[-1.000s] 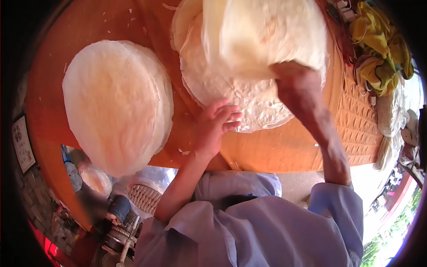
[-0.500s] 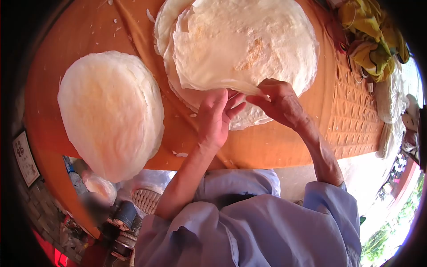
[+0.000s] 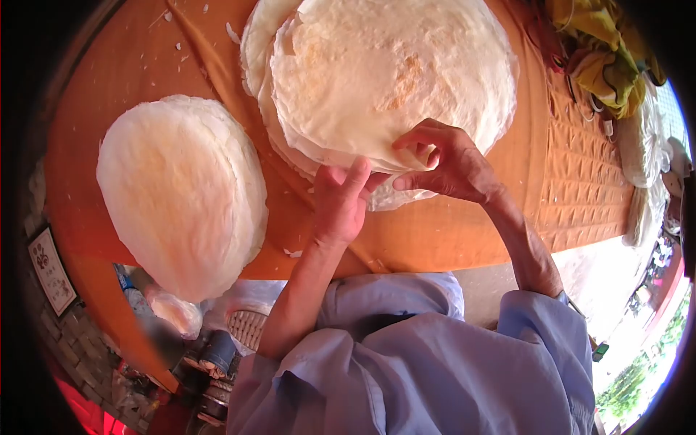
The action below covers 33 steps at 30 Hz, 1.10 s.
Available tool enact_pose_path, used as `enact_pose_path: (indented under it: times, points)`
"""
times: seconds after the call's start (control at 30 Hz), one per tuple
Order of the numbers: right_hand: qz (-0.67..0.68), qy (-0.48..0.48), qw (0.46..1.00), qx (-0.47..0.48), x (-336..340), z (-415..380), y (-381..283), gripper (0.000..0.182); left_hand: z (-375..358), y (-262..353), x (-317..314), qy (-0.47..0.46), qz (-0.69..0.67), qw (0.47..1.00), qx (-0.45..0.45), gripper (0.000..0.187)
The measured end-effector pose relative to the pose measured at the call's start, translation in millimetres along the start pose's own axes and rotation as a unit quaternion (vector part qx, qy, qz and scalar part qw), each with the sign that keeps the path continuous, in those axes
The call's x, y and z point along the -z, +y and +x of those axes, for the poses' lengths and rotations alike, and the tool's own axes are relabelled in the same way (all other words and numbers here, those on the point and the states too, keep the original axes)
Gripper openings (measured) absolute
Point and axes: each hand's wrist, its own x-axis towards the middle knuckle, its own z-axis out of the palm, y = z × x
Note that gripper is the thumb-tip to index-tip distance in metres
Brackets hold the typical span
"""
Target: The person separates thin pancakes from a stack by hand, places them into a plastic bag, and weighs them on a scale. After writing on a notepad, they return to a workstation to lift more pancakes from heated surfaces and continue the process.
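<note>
A large stack of thin round flatbread sheets (image 3: pixel 391 72) lies at the top centre. My left hand (image 3: pixel 342 199) is at the stack's near edge, its thumb pointing up and its fingers partly under the sheets, closed on the edge of the top sheet. To its right my right hand (image 3: pixel 451 163) is over the same edge, thumb and fingers curved apart with a gap between them; nothing shows in its grip. A second, smaller stack of thin sheets (image 3: pixel 181 196) lies at the left and overhangs the table's near edge.
The stacks rest on an orange cloth-covered table (image 3: pixel 464 232) with small white flakes. Yellow-green fabric (image 3: pixel 605 65) and plastic bags (image 3: pixel 641 145) lie at the right. Below the left stack are a wrapped bag (image 3: pixel 176 313) and a woven seat (image 3: pixel 248 328).
My right thumb and fingers have spread apart and moved off the sheet's edge. The fingers of my left hand have curled in under the edge. The view has shifted slightly.
</note>
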Motion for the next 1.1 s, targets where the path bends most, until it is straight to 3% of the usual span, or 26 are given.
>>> enact_pose_path:
  times: [0.17,0.37,0.47,0.6,0.77,0.97,1.1]
  points:
    - [0.043,0.001,0.999,-0.016,4,-1,-2,0.051,1,1,-1,0.005,-0.027,1.0,0.015,0.039]
    - [-0.022,0.066,0.997,0.038,-2,-6,-23,0.038,-2,6,-1,-0.02,0.004,1.0,0.016,0.033]
    - [0.048,0.086,0.994,0.039,-6,-7,-21,0.034,2,10,-8,-0.035,0.023,0.999,0.004,0.031]
    - [-0.011,0.096,0.993,0.061,-11,-7,-22,0.028,4,14,-7,-0.04,0.037,0.998,0.033,0.03]
    - [-0.076,0.079,0.986,0.127,-12,-5,-18,0.011,2,8,-15,0.074,0.065,0.995,0.007,0.025]
    - [-0.183,0.144,0.956,0.18,-35,-6,-13,0.014,-1,2,-8,0.074,0.064,0.995,-0.001,0.016]
    - [-0.257,0.139,0.939,0.184,-44,-2,-16,0.013,2,-7,4,0.095,0.071,0.993,0.008,0.018]
